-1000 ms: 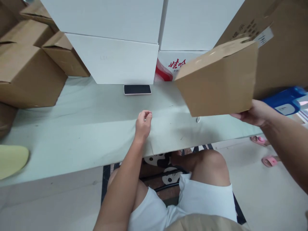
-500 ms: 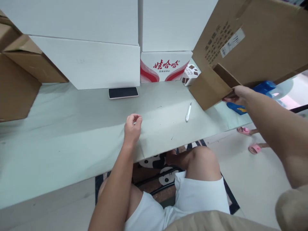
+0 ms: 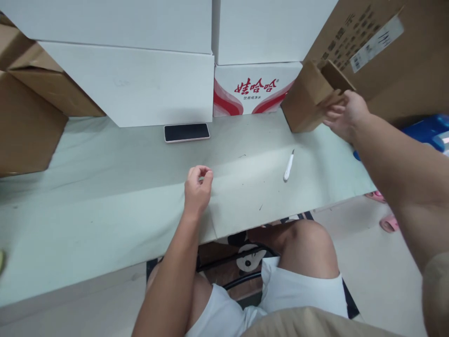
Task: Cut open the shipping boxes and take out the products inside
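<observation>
Clock: 12 straight away from us, hub mid-view. The small brown cardboard box with raised flaps point(image 3: 301, 102) is at 2, base on the pale green table top point(image 3: 115, 210). Our right hand point(image 3: 345, 114) is at its flap on the 3 o'clock side, fingers against it; blurred, so we can't tell if they're clamped. Our left hand point(image 3: 198, 186) sits at 8, holding nothing, fingers loosely curled, thumb near the forefinger. Hands well apart.

Edges/room: near table edge runs from 8 through 6 to about 4, our knees just past it. Widest open stretch is from the left hand out to 9. A smaller one runs from that hand toward 3, up to the small white-handled knife with a thin dark tip point(image 3: 288, 167), tip toward 1, with a few dark specks on the way.

Hard to see: box interior is dark, and our fingers cover part of its near side. Blue plastic object point(image 3: 426, 131) at 3 is partly behind our forearm and cut off by the frame. Yellow-green object at 8, just a sliver in frame.

Around: black-screened phone with a pale rim point(image 3: 186, 133) at 10, just in front of the stacked plain white boxes point(image 3: 129, 84). White carton with red lettering point(image 3: 257, 89) at 1 blocks the far side, next to our box. Large brown printed cardboard panel point(image 3: 417, 70) walls off 2. Brown cardboard cartons point(image 3: 30, 126) close off 9 to 10.
</observation>
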### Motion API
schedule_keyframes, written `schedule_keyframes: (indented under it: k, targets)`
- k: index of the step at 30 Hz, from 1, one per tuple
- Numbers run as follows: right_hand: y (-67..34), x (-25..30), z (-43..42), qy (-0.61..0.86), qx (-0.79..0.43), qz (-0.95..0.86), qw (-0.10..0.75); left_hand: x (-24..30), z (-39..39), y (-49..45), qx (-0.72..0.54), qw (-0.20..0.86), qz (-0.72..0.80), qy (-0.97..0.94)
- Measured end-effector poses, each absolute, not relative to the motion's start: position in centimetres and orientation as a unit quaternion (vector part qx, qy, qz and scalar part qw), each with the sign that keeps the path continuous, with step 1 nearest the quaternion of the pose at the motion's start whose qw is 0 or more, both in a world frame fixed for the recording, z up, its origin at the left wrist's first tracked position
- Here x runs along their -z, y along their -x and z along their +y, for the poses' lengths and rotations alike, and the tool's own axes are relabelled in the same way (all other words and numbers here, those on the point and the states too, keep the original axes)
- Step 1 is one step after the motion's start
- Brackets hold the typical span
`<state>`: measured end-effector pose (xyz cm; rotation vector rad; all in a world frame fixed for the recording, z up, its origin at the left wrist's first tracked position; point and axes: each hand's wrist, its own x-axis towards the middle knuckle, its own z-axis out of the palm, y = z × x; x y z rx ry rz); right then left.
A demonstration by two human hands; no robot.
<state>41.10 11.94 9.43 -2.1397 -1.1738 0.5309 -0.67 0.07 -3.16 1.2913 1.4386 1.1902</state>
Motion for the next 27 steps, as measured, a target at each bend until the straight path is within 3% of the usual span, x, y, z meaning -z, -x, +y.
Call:
schedule_keyframes:
  k: [6, 17, 27]
  targets:
    - [-37.8, -9.7, 11.3, 0.762, -0.377, -0.347, 0.396, 3.0, 0.5, 0.6, -0.479, 0.404, 0.575, -0.527]
    - [-26.1, -9.1, 7.2, 0.725, -0.442, -0.464, 0.254, 2.0, -2.2, 2.0, -0.5, 0.454, 0.573, -0.465]
    - [2.0, -3.5, 10.5, 0.55, -0.378, -0.718, 0.196, 1.9, -3.6, 8.2, -0.519, 0.503, 0.603, -0.338]
